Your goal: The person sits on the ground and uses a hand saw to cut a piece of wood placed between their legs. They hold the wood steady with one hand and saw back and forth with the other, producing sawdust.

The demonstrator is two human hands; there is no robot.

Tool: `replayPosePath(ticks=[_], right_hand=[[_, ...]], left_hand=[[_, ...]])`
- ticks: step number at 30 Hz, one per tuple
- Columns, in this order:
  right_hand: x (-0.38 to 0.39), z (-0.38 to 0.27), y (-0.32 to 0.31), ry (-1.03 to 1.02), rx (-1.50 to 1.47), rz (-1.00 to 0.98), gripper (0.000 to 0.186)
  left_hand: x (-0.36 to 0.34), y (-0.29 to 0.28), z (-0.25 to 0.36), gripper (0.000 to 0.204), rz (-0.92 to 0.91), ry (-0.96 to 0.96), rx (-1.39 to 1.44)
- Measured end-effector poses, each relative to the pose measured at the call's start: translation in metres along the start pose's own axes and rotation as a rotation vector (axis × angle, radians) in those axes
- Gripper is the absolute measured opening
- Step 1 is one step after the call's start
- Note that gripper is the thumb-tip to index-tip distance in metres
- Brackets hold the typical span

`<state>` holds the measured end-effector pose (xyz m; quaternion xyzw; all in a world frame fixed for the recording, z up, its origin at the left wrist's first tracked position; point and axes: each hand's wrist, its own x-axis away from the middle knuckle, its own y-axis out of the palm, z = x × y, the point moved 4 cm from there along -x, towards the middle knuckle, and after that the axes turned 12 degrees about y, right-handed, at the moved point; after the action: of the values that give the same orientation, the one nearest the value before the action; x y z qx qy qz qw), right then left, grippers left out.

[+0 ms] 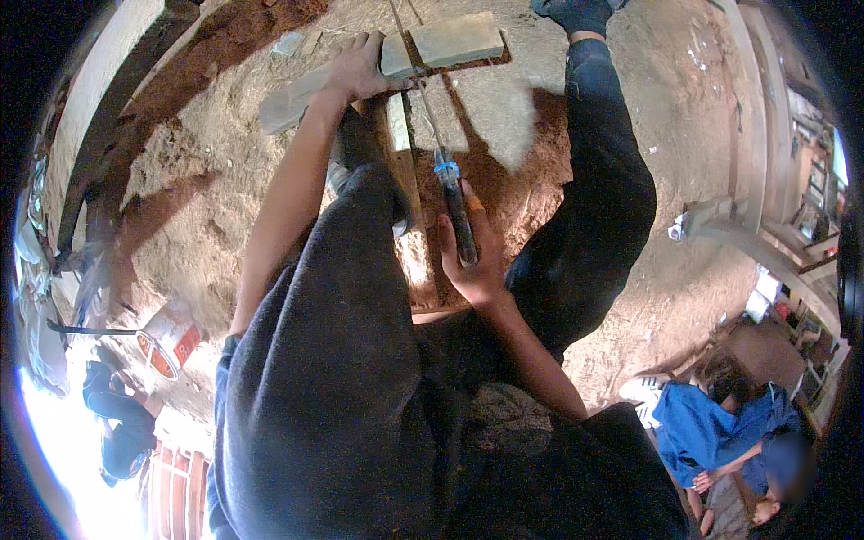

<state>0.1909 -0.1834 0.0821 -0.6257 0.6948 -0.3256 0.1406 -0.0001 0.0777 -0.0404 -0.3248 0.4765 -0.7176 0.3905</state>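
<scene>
Board: the board (450, 51) lies at 12 o'clock, low over the ground (693, 153), its long axis running roughly from 8 to 2 o'clock.
Saw: the saw (445, 168) appears edge-on; its thin blade (433, 124) points between 11 and 12 o'clock and crosses the board near mid-length. Teeth are not resolved.
Left hand: the left hand (357, 70), at 11 o'clock, is spread palm down on the board, just beside the blade on its 9 o'clock side, thumb toward the blade. It is not clenched.
Right hand: the right hand (481, 256), just off centre toward 3 o'clock, grasps the saw handle, fingers wrapped around it.
Cut done: blade placement and hand support appear established. Cut depth cannot be told; the blade and the left thumb obscure the line.
Cut remaining: the board's two portions lie in line, neither set apart, so separation is judged incomplete.
Strip: a narrow wood strip (400, 126) extends from the board toward 6 o'clock. Whether it supports the board cannot be told.
Bucket: a white bucket (169, 337) lies tilted between 8 and 9 o'clock, well apart.
Co-worker: a person in blue (711, 432) is at 4 o'clock, well apart.
</scene>
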Motion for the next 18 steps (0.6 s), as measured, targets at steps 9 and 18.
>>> replayPosePath(ticks=[9,18], right_hand=[[-0.012,-0.003,-0.021,-0.026,-0.186,0.031,0.041],[-0.004,-0.025,-0.076,0.113,-0.145,-0.211,0.042]], left_hand=[[-0.003,-0.001,0.002,0.115,-0.182,-0.083,0.238],[0.016,0.005,0.018,0.110,-0.146,0.080,0.141]])
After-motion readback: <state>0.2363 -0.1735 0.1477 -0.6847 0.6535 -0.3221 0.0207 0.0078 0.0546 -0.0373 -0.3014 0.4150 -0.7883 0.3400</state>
